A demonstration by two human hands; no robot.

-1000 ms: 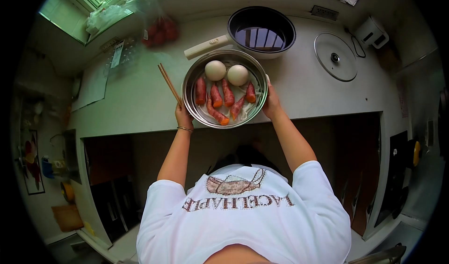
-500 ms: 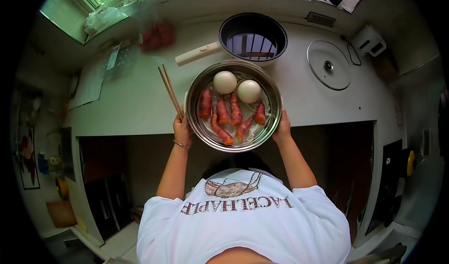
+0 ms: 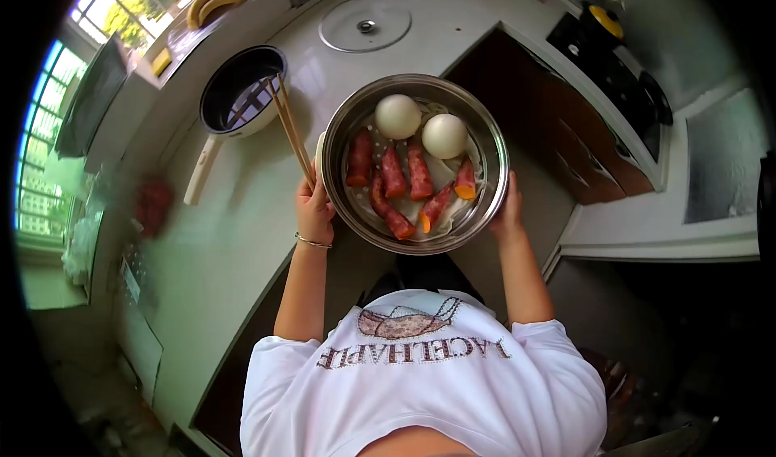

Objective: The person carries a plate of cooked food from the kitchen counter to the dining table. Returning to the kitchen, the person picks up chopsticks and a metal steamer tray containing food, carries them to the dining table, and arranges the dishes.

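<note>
A round stainless steel steamer (image 3: 412, 84) is held up in front of my chest by both hands. Inside it lie two white round buns (image 3: 398, 117) and several pieces of red-skinned sweet potato (image 3: 419, 172), on a pale cloth liner. My left hand (image 3: 314, 212) is closed on the left side of the steamer, and a pair of wooden chopsticks (image 3: 289, 127) sticks up out of the same hand. On the opposite side my right hand (image 3: 508, 209) grips the rim; its fingers are partly hidden behind the metal.
A dark pan (image 3: 208, 105) with liquid and a cream handle stands on the white counter (image 3: 242, 239). Farther back lies a glass lid (image 3: 388, 35). Bananas (image 3: 217, 6) rest on the windowsill. To the right are brown cabinets (image 3: 525, 93) and a stove (image 3: 622, 77) with a pot on it.
My body and view have turned right, away from the pan, carrying the steamer. The pan and lid now appear farther left, and the stove side has come into view. Both hands keep their grip.
</note>
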